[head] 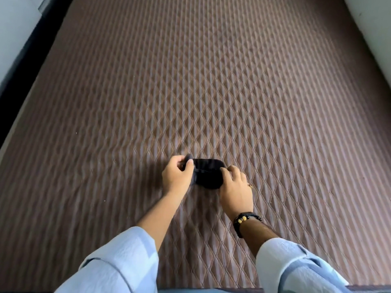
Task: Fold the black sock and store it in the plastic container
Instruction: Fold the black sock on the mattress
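A black sock (208, 173) lies bunched on the brown quilted mattress (211, 92), near its front middle. My left hand (176, 176) pinches the sock's left end between thumb and fingers. My right hand (237, 187) holds the sock's right edge with its fingertips; a black and gold bracelet sits on that wrist. Part of the sock is hidden under both hands. No plastic container is in view.
The mattress stretches far ahead and to both sides. A dark bed edge (23, 66) and pale wall run along the left. A white wall (372, 28) borders the right. My light blue sleeves fill the bottom of the view.
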The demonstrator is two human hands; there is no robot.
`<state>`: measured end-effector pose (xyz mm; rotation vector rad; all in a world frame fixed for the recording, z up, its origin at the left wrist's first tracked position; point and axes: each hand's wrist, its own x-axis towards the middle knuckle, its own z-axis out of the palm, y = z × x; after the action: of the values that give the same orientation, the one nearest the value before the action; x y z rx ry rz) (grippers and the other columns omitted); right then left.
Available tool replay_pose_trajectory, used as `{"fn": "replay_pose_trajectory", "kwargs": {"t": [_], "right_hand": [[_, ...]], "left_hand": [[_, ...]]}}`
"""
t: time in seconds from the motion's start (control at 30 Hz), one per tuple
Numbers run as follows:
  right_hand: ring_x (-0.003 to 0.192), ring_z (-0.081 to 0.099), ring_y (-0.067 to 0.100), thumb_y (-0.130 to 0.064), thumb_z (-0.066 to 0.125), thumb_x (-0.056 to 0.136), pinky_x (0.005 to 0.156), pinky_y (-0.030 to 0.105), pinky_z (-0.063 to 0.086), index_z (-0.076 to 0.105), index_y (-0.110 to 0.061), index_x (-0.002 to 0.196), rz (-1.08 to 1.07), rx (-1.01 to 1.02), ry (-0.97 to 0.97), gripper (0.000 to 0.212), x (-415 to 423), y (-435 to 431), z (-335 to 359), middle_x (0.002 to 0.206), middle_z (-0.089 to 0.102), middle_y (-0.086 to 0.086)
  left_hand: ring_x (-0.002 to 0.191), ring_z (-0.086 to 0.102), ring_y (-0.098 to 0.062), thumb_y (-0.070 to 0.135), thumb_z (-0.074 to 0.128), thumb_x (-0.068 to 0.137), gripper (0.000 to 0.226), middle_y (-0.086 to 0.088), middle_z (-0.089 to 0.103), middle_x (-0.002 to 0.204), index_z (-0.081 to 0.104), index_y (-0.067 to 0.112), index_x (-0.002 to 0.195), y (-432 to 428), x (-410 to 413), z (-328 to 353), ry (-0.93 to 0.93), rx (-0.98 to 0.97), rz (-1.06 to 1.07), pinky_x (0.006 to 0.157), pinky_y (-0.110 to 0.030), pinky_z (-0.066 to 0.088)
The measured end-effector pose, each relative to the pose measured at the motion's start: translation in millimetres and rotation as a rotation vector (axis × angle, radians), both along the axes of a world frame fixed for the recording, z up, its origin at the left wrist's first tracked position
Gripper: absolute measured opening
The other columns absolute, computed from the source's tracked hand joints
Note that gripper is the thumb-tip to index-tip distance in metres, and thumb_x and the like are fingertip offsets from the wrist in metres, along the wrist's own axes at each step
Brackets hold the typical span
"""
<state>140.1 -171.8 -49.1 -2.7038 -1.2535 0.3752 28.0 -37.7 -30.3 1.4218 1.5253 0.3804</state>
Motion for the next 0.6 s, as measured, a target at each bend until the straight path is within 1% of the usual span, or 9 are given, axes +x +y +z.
{"fn": "replay_pose_trajectory", "kwargs": {"t": [0.13,0.23,0.3,0.37,0.4,0.47,0.5,0.53,0.6], "right_hand": [[0.14,0.035,0.034,-0.013,0.049,0.095,0.097,0.049,0.051,0.037,-0.025,0.154,0.123,-0.17,0.069,0.062,7,-9,-9,0.158,0.033,0.009],[0.14,0.036,0.032,-0.015,0.049,0.095,0.104,0.047,0.048,0.035,-0.025,0.155,0.119,-0.12,0.108,0.062,11,-11,-12,0.157,0.037,0.006],[0.132,0.047,0.029,-0.019,0.046,0.096,0.102,0.041,0.047,0.043,-0.022,0.148,0.024,0.066,0.236,0.053,15,-9,-12,0.148,0.049,0.005],[0.122,0.057,0.028,-0.025,0.04,0.1,0.093,0.032,0.045,0.052,-0.017,0.138,-0.215,0.249,0.438,0.041,19,-4,-10,0.135,0.061,0.008],[0.119,0.06,0.03,-0.028,0.039,0.103,0.093,0.03,0.044,0.056,-0.014,0.132,-0.363,0.29,0.549,0.037,21,0,-10,0.129,0.065,0.01],[0.112,0.065,0.033,-0.04,0.043,0.103,0.095,0.04,0.052,0.062,-0.012,0.119,-0.594,0.295,0.771,0.038,26,10,-8,0.118,0.069,0.013],[0.107,0.067,0.032,-0.048,0.046,0.1,0.094,0.046,0.055,0.064,-0.012,0.114,-0.638,0.267,0.84,0.042,27,14,-5,0.113,0.071,0.011],[0.104,0.068,0.03,-0.052,0.052,0.095,0.093,0.047,0.056,0.064,-0.013,0.11,-0.631,0.22,0.858,0.043,29,18,-3,0.109,0.072,0.009],[0.1,0.069,0.028,-0.045,0.064,0.09,0.089,0.041,0.057,0.066,-0.014,0.108,-0.553,0.112,0.79,0.036,33,22,-2,0.104,0.073,0.007]], "left_hand": [[0.106,0.071,-0.024,0.033,0.069,0.095,0.028,0.004,0.074,0.104,0.07,0.02,0.12,-15,23,6,0.024,0.038,-0.158,0.093,-0.037,0.058],[0.106,0.071,-0.023,0.03,0.07,0.095,0.029,0.007,0.071,0.102,0.069,0.019,0.122,-27,34,8,0.031,0.029,-0.269,0.091,-0.035,0.058],[0.109,0.071,-0.023,0.03,0.07,0.095,0.031,0.003,0.074,0.11,0.067,0.019,0.124,-34,42,8,0.059,0.019,-0.364,0.094,-0.037,0.058],[0.115,0.069,-0.024,0.032,0.07,0.095,0.035,0.001,0.074,0.121,0.065,0.02,0.128,-38,48,7,0.114,-0.018,-0.465,0.1,-0.04,0.056],[0.119,0.068,-0.024,0.033,0.068,0.096,0.036,0.002,0.074,0.124,0.064,0.022,0.13,-39,50,6,0.15,-0.035,-0.513,0.103,-0.041,0.055],[0.125,0.066,-0.025,0.029,0.061,0.101,0.034,0.001,0.074,0.13,0.063,0.022,0.135,-39,50,3,0.178,-0.051,-0.574,0.107,-0.042,0.053],[0.127,0.066,-0.025,0.025,0.056,0.104,0.034,-0.001,0.073,0.132,0.062,0.021,0.137,-38,48,1,0.169,-0.057,-0.588,0.108,-0.042,0.052],[0.128,0.065,-0.025,0.019,0.053,0.105,0.035,-0.002,0.073,0.134,0.06,0.021,0.139,-37,46,1,0.16,-0.06,-0.604,0.109,-0.04,0.051],[0.132,0.063,-0.024,0.013,0.048,0.106,0.039,-0.002,0.073,0.136,0.057,0.019,0.144,-35,40,1,0.158,-0.051,-0.64,0.111,-0.035,0.048]]}}
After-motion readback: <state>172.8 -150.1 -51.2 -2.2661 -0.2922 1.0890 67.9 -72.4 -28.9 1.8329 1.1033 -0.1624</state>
